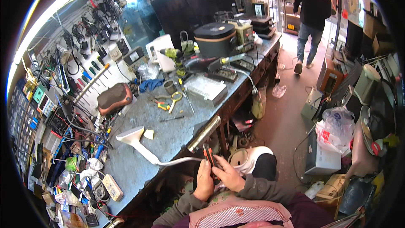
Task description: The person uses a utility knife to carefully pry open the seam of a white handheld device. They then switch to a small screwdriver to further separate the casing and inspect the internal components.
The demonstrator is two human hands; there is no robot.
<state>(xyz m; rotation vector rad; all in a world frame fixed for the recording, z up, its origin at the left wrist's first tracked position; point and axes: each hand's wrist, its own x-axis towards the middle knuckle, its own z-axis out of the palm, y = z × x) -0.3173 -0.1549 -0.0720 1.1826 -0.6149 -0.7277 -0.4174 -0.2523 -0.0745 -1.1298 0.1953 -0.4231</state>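
Observation:
Both hands meet below the front edge of the grey workbench [168, 133]. My left hand [204, 181] and my right hand [228, 173] grip a pair of pliers with black and orange handles [208, 153], pointing up toward the bench. The plier tip sits at the end of a white cable [179, 160] that runs left to a white flat plastic nozzle-shaped part [134, 136] lying on the bench. A small yellowish block [148, 134] lies beside that part.
On the bench are a metal bar [205, 133], a metal finned box [206, 88], a brown cushion-like device [114, 98], a green drill [174, 53], a round dark cooker [216, 39]. A white kettle [247, 157] stands on the floor. A person [312, 12] walks away at the back right.

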